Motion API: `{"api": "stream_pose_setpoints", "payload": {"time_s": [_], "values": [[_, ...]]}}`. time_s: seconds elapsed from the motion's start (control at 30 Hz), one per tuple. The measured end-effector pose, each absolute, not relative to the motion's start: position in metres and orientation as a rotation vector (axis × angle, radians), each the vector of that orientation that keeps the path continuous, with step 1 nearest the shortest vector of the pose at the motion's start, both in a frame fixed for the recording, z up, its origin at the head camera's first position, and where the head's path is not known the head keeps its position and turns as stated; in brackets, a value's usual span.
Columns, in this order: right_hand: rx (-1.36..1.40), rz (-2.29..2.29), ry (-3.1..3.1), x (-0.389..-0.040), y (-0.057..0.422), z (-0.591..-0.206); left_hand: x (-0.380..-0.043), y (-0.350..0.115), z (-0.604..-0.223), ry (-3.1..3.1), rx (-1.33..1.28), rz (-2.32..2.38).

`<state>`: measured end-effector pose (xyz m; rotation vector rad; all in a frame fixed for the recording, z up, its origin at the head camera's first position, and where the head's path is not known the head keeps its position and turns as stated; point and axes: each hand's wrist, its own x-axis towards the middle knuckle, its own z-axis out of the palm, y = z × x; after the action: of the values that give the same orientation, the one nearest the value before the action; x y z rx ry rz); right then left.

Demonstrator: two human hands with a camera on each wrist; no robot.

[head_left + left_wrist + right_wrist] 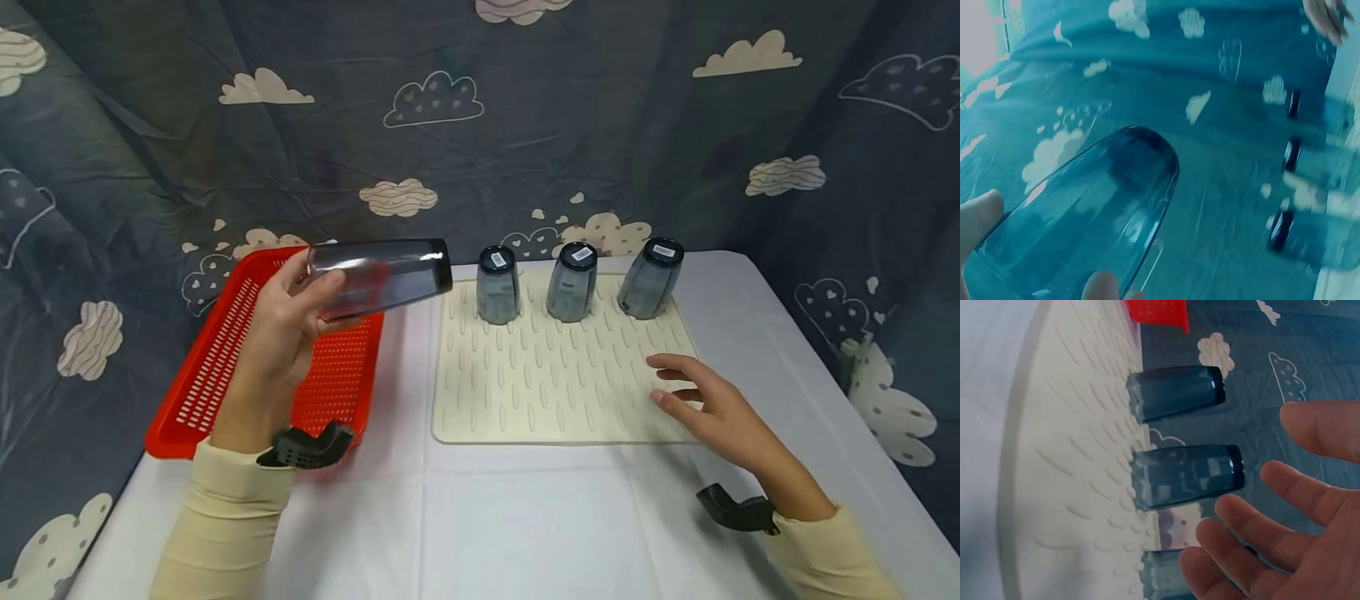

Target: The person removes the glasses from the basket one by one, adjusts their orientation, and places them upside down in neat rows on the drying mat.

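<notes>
My left hand [288, 321] grips a dark tinted drinking glass [382, 275] near its rim, over the red basket [337, 375]. The glass lies on its side in the air, its thick base pointing right; the left wrist view shows thumb and fingertips around the glass [1091, 212]. My right hand [708, 408] hovers by the right front of the cream drying mat [525, 400], fingers loosely bent and holding nothing. Three matching glasses stand upside down along the mat's back edge: a left one [498, 287], a middle one [573, 283] and a right one [651, 279].
A white cloth covers the table [480, 517]. Behind it hangs a dark curtain [570, 133] printed with clouds, reaching round both sides. The slotted basket stands at the left, beside the mat. A black band sits on each wrist.
</notes>
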<state>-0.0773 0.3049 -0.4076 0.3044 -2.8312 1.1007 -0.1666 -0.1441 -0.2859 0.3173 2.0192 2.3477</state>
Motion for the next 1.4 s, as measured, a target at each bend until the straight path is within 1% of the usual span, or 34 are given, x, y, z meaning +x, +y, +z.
{"api": "stream_pose_setpoints", "payload": {"time_s": [0.17, 0.4, 0.6, 0.77, 0.87, 0.97, 1.07, 1.23, 1.3, 1.4], "values": [[0.349, 1.109, -2.819, -0.075, 0.302, -0.411, -0.156, -0.124, -0.298, 2.033, 0.256, 2.284], [0.288, 1.165, -2.779, -0.070, 0.306, -0.415, -0.147, -0.097, -0.322, 1.983, 0.163, 2.179], [0.280, 1.202, -2.729, -0.069, 0.306, -0.418, -0.144, -0.078, -0.348, 1.884, 0.177, 2.148], [0.166, 1.278, -2.634, -0.070, 0.311, -0.421, -0.138, -0.064, -0.369, 1.814, 0.173, 2.159], [0.159, 1.326, -2.610, -0.068, 0.309, -0.421, -0.134, -0.055, -0.379, 1.779, 0.163, 2.157], [0.237, 1.354, -2.577, -0.063, 0.305, -0.421, -0.129, -0.042, -0.390, 1.726, 0.175, 2.146], [0.371, 1.400, -2.526, -0.057, 0.297, -0.422, -0.123, -0.027, -0.400, 1.659, 0.201, 2.117], [0.624, 1.639, -2.389, -0.048, 0.274, -0.431, -0.113, -0.004, -0.413, 1.595, 0.265, 2.049], [0.659, 1.762, -2.324, -0.045, 0.264, -0.436, -0.111, 0.002, -0.417, 1.584, 0.282, 2.032], [0.636, 1.919, -2.234, -0.043, 0.253, -0.442, -0.108, 0.006, -0.419, 1.570, 0.282, 2.031]]}}
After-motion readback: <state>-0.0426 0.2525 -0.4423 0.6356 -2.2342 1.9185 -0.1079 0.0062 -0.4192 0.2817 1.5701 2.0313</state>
